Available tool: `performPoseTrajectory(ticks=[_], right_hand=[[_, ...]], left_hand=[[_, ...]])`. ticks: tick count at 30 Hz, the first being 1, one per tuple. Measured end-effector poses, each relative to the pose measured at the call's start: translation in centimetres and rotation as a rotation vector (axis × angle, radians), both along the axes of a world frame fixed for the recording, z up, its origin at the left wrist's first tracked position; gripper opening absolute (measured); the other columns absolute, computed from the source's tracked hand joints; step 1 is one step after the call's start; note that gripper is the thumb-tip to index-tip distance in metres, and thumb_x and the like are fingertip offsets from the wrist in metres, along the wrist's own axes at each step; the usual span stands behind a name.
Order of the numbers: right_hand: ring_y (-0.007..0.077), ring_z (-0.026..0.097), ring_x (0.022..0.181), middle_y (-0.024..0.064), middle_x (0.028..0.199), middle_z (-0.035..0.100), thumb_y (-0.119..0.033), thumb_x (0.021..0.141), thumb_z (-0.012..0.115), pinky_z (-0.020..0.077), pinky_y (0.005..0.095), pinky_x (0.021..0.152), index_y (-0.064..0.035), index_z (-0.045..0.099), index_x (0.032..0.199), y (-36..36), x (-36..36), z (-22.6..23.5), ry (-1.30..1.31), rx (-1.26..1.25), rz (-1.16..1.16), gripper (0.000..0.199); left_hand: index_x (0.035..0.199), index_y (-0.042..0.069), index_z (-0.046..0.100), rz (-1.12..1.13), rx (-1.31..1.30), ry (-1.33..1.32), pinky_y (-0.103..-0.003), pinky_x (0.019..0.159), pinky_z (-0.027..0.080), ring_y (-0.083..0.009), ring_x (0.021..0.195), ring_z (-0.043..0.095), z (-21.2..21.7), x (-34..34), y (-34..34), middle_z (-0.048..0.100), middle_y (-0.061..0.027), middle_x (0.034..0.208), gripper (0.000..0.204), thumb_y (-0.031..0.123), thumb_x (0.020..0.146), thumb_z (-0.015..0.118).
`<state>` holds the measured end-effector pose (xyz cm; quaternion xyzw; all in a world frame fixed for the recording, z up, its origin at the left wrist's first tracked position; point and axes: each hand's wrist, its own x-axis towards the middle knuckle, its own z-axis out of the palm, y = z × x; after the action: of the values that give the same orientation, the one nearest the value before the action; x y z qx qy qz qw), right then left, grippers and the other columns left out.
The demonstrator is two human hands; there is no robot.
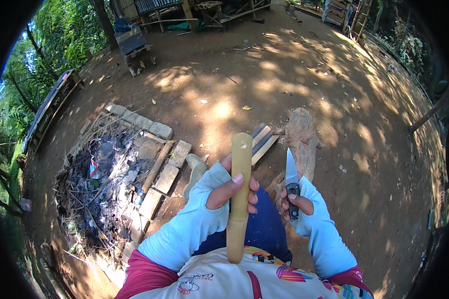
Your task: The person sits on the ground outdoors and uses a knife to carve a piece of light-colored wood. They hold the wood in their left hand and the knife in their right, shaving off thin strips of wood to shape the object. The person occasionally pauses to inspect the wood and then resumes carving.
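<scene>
Upright in front of my body is a length of pale bamboo (241,187), with a node ring low on it and a small hole near its top end. My left hand (229,189) wraps round its middle, thumb across the front. A knife (291,174) with a bare silver blade and a dark handle points away from me in my right hand (298,203), whose fingers close on the handle. The blade is apart from the bamboo, to its right. Light blue sleeves cover both wrists and part of the palms.
A fire pit of ash (105,184) edged with bricks (165,178) lies to the left. Ahead are split bamboo pieces (262,142) beside a log (300,139). My boot (195,174) stands near the bricks. Farther off is a low bench (130,42) on the dirt ground (334,109).
</scene>
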<state>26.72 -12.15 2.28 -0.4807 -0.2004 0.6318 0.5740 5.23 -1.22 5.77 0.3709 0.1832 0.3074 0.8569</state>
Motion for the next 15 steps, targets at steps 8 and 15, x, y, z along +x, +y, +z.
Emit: performPoseTrajectory(ticks=[8, 15], right_hand=[[0.0122, 0.053, 0.071, 0.0026, 0.093, 0.056, -0.028, 0.093, 0.063, 0.0430, 0.0242, 0.058, -0.0040, 0.038, 0.145, -1.9, 0.2, 3.2, -0.290, 0.108, 0.111, 0.062], [0.0173, 0.062, 0.077, 0.0105, 0.095, 0.065, -0.021, 0.094, 0.063, 0.0500, 0.0317, 0.072, -0.0024, 0.059, 0.127, -1.8, 1.1, 7.2, -1.157, 0.536, 0.175, 0.038]], left_hand=[[0.149, 0.008, 0.029, -0.024, 0.044, 0.006, -0.036, 0.074, 0.057, -0.0209, 0.086, 0.062, 1.3, -0.4, -1.2, 0.060, -0.0135, 0.100, 0.058, 0.021, 0.099, 0.056], [0.147, 0.006, 0.031, -0.057, 0.097, 0.020, -0.035, 0.075, 0.057, -0.0193, 0.087, 0.062, 2.2, -0.5, -1.7, 0.060, -0.0109, 0.099, 0.058, 0.024, 0.099, 0.057]])
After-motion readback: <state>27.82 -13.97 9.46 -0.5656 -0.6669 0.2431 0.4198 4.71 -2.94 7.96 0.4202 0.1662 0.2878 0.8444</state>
